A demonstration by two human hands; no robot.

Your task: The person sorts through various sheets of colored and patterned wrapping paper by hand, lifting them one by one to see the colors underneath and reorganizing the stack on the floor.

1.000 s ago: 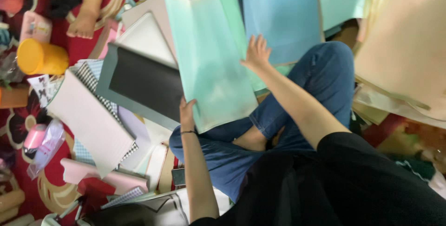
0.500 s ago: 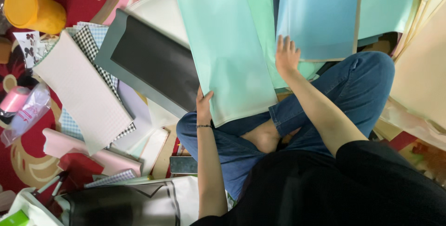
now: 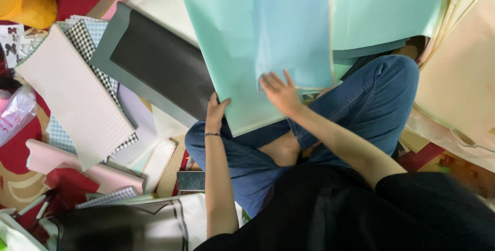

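Left hand (image 3: 215, 112) clamped on mint paper sheet (image 3: 227, 39) edge; right hand (image 3: 278, 92) flat, fingers spread (resting atop).

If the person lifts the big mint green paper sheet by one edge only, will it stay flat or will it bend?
The mint green sheet would probably bend: it looks thin and wide, and the left hand grips only its lower edge. It seems light for its size. Its smooth face may slide under the right hand, flat on top.

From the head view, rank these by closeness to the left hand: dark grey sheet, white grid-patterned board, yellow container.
From the left hand, which grips the mint-green sheet's lower corner:
1. Dark grey sheet, right beside the hand on the floor.
2. White grid-patterned board, farther out past the grey sheet.
3. Yellow container, far upper corner of the view.
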